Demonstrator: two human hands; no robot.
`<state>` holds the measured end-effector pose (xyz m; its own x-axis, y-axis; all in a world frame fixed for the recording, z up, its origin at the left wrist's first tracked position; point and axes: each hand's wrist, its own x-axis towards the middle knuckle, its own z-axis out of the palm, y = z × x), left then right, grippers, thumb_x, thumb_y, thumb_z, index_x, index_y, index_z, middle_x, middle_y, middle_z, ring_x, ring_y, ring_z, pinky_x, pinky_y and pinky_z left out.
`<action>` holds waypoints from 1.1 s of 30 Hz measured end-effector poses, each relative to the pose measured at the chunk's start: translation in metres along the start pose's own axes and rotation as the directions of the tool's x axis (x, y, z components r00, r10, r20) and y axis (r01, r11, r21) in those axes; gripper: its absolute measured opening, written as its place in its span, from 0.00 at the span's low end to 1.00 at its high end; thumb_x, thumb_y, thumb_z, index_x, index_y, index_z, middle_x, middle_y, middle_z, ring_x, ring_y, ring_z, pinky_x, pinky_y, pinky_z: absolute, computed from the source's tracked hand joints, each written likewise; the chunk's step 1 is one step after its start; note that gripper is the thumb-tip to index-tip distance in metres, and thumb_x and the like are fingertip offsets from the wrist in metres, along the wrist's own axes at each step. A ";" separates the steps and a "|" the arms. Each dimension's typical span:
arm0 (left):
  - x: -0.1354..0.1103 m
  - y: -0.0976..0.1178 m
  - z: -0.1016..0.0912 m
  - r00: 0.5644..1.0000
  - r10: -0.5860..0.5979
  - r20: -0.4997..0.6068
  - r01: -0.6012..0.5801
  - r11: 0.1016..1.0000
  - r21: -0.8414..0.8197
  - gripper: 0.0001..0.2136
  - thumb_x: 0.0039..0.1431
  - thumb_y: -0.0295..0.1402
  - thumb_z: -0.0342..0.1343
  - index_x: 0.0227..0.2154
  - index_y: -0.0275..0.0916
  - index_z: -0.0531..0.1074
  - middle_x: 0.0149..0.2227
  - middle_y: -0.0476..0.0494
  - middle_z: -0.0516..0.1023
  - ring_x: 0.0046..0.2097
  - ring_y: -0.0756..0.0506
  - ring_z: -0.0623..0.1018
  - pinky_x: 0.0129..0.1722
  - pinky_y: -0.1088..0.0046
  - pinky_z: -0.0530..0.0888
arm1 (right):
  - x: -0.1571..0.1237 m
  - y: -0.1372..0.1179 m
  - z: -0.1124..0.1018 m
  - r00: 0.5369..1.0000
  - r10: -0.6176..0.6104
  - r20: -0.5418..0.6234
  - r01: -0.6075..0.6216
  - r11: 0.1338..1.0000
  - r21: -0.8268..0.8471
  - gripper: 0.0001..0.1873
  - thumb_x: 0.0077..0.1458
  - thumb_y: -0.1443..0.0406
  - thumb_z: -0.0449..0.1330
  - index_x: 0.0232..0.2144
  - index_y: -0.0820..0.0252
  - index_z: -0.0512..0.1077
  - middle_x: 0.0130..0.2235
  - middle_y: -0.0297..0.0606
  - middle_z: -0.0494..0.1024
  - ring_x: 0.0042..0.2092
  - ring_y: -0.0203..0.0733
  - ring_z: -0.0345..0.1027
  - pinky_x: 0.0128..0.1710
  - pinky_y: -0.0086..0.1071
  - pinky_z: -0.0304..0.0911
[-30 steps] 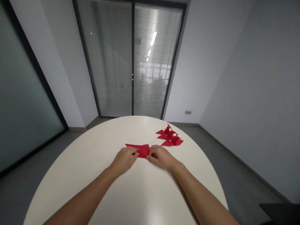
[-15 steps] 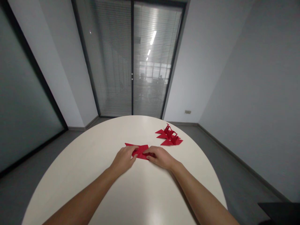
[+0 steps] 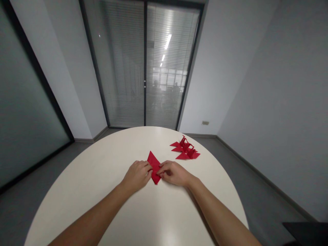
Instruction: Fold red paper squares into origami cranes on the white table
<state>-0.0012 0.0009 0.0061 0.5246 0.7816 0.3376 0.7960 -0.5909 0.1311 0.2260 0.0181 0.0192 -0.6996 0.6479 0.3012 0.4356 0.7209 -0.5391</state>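
White round table (image 3: 102, 191) in a bare grey room w/ blinds at the back. The red paper (image 3: 154, 163), half a sec ago flat and spread wide to the left, is now a narrow kite pointing away, at mid-table between both hands. That suggests a fresh fold or turn. Left hand (image 3: 137, 175) & right hand (image 3: 174, 173) each pinch an edge, fingers closed on it; folded red pieces (image 3: 186, 150) sit apart, far right.

We see a dim, cool room, lit mostly through the blinds (image 3: 164, 68), where strip lights (image 3: 167, 41) glare. The white table (image 3: 102, 191) carries a faint sheen; the red paper (image 3: 153, 162) looks sharp; walls bow at the edges.
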 end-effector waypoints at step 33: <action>-0.014 -0.021 0.005 0.980 0.176 0.092 -0.150 0.960 -0.236 0.22 0.67 0.34 0.50 0.62 0.48 0.66 0.68 0.42 0.62 0.68 0.37 0.60 0.66 0.50 0.60 | -0.001 0.005 -0.004 0.995 -0.104 -0.005 0.102 0.984 -0.148 0.20 0.52 0.77 0.57 0.41 0.55 0.80 0.44 0.39 0.82 0.49 0.46 0.71 0.53 0.40 0.64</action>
<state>-0.0236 0.0036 -0.0055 0.6817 0.6805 0.2686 0.6145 -0.7318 0.2947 0.2311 0.0218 0.0197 -0.7380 0.5709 0.3598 0.4411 0.8116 -0.3831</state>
